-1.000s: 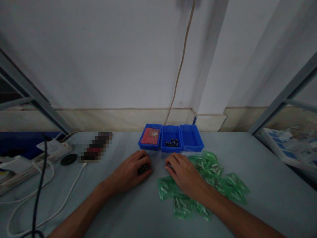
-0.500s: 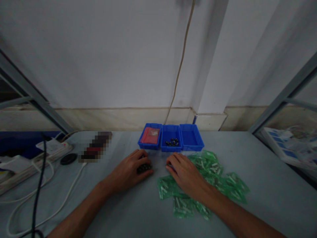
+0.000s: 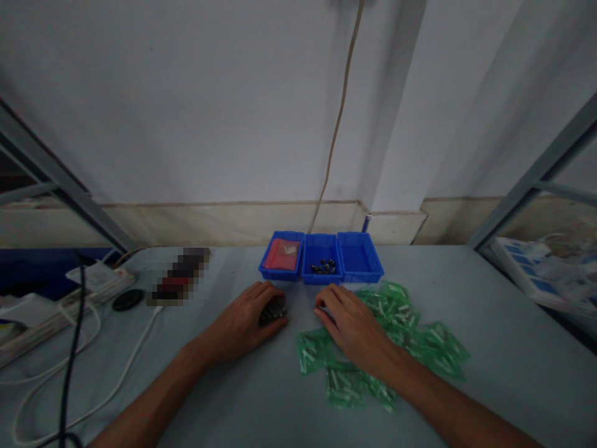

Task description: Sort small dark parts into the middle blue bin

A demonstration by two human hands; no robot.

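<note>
My left hand [image 3: 249, 318] rests on the table, its fingers and thumb curved around a small heap of dark, shiny metal parts [image 3: 274, 310]. Too small to name exactly, these parts lie partly hidden under the fingers. To the right, my right hand [image 3: 347, 320] is closed, thumb and fingertips drawn together; whatever they may hold is hidden. It lies beside and partly over several green plastic bags [image 3: 396, 314] containing small metallic pieces. Behind the hands, the middle blue bin [image 3: 321, 241] has several small dark and brassy parts [image 3: 324, 267] in it.
A left blue bin [image 3: 278, 274] contains a red bag [image 3: 282, 255]; a right blue bin [image 3: 359, 252] adjoins the middle one. At left are a blurred-out object [image 3: 180, 277], a black disc [image 3: 128, 300], a power strip [image 3: 37, 326] and cables. A wall stands behind the table.
The fingers of both hands have shifted slightly, and more of the metal heap shows by my left hand. The bins and green bags stay in place; the view has moved a little.
</note>
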